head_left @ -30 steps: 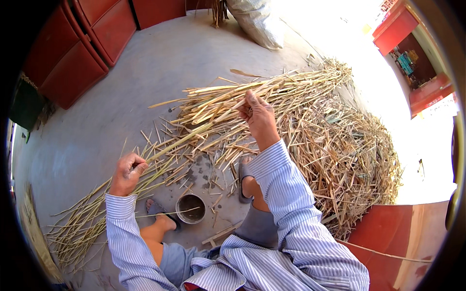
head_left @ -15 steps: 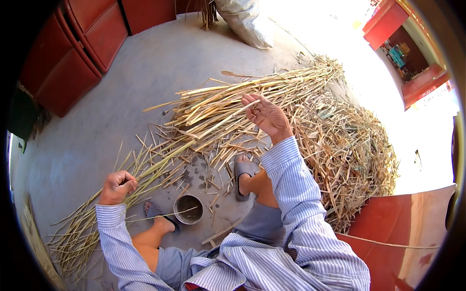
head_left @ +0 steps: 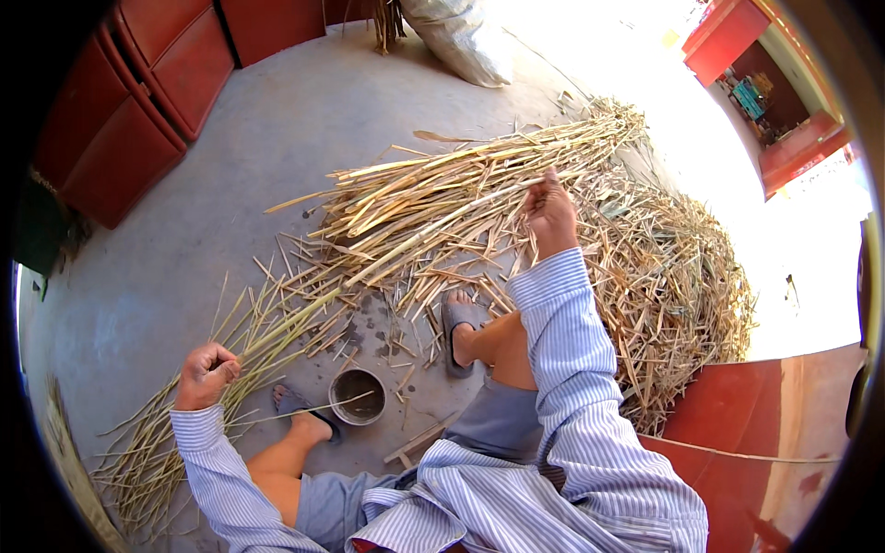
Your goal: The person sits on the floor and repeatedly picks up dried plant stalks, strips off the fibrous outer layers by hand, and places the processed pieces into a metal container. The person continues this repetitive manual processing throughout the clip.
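A long pale stalk stretches diagonally between my two hands, low at the left and higher at the right. My left hand is closed around its lower end, thumb pressed against the curled fingers. Its far end sits in a pinch of my right hand, above the heap of stalks. Beneath and beyond the held stalk lies a loose pile of dry stalks. Thin greenish strips spread across the floor below my left hand.
A round metal bowl stands between my sandalled feet, a thin strip reaching over it. Short broken stalk pieces are heaped at the right. Red panels line the far left, and a pale sack rests at the back.
My right hand has moved right along the stalk, and its fingers have gone from loosely spread to a pinch. My left hand has shifted slightly left and down.
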The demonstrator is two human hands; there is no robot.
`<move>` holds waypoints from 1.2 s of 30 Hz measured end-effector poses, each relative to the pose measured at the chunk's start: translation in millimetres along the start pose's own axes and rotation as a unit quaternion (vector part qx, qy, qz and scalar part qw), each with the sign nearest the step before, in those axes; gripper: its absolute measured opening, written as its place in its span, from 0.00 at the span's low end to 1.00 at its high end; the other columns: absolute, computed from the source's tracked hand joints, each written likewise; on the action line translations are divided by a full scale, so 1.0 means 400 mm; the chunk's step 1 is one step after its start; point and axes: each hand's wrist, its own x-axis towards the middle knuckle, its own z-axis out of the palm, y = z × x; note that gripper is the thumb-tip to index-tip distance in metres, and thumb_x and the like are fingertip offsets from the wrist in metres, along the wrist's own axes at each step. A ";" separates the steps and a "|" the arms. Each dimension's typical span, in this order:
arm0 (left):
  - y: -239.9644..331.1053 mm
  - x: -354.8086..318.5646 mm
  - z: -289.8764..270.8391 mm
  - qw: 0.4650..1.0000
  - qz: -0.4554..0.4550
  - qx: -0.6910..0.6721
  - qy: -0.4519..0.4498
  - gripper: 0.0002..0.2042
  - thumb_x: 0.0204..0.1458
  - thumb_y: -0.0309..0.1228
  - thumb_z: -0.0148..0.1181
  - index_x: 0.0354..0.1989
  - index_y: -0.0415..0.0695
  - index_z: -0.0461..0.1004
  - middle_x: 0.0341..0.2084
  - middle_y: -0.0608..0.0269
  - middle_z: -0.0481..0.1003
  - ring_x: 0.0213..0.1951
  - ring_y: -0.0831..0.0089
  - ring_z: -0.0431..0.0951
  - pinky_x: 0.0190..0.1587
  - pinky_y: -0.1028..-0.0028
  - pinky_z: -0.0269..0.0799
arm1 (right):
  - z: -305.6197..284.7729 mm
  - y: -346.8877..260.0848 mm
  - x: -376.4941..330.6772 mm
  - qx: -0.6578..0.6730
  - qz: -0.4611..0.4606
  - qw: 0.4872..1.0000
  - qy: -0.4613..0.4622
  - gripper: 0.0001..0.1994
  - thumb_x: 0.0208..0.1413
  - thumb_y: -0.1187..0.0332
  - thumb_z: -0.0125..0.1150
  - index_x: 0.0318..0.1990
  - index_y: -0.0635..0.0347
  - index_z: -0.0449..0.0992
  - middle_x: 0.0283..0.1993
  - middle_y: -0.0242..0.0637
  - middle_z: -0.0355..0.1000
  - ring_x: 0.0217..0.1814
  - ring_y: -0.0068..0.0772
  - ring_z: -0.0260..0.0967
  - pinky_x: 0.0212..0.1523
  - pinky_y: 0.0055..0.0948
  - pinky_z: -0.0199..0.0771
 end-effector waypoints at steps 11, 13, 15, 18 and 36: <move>-0.011 -0.002 0.049 0.998 -0.014 -0.026 -0.053 0.07 0.51 0.27 0.64 0.28 0.36 0.73 0.20 0.65 0.74 0.23 0.81 0.71 0.27 0.79 0.68 | -0.016 -0.012 -0.044 -0.055 0.183 0.969 -0.158 0.22 0.65 0.63 0.53 0.59 0.68 0.60 0.53 0.45 0.72 0.51 0.34 0.72 0.44 0.27 0.77; -0.003 -0.006 0.051 0.998 -0.014 -0.035 -0.054 0.07 0.52 0.26 0.63 0.28 0.36 0.73 0.20 0.65 0.74 0.23 0.81 0.70 0.27 0.79 0.68 | 0.032 0.014 -0.078 -0.054 0.167 0.953 -0.247 0.18 0.65 0.64 0.54 0.56 0.67 0.65 0.50 0.42 0.75 0.46 0.30 0.74 0.41 0.26 0.78; 0.000 -0.011 0.053 0.998 -0.019 -0.032 -0.048 0.06 0.52 0.26 0.63 0.28 0.36 0.73 0.20 0.65 0.74 0.23 0.81 0.70 0.27 0.79 0.68 | 0.040 0.020 -0.077 -0.119 0.132 0.955 -0.238 0.12 0.65 0.65 0.54 0.49 0.64 0.71 0.44 0.39 0.77 0.39 0.27 0.75 0.38 0.24 0.79; 0.009 -0.018 0.055 0.999 -0.006 -0.021 -0.027 0.07 0.52 0.26 0.62 0.28 0.36 0.73 0.20 0.65 0.74 0.23 0.81 0.70 0.27 0.79 0.67 | 0.051 0.033 -0.075 -0.169 0.088 0.966 -0.176 0.10 0.61 0.62 0.60 0.40 0.61 0.75 0.35 0.34 0.77 0.31 0.23 0.75 0.30 0.20 0.76; 0.004 -0.043 0.041 0.998 -0.030 -0.001 -0.046 0.04 0.51 0.24 0.61 0.28 0.36 0.74 0.20 0.65 0.74 0.23 0.81 0.71 0.27 0.78 0.67 | -0.033 0.008 0.000 -0.124 0.173 0.964 -0.157 0.15 0.67 0.59 0.49 0.45 0.63 0.71 0.37 0.38 0.76 0.37 0.25 0.75 0.31 0.21 0.77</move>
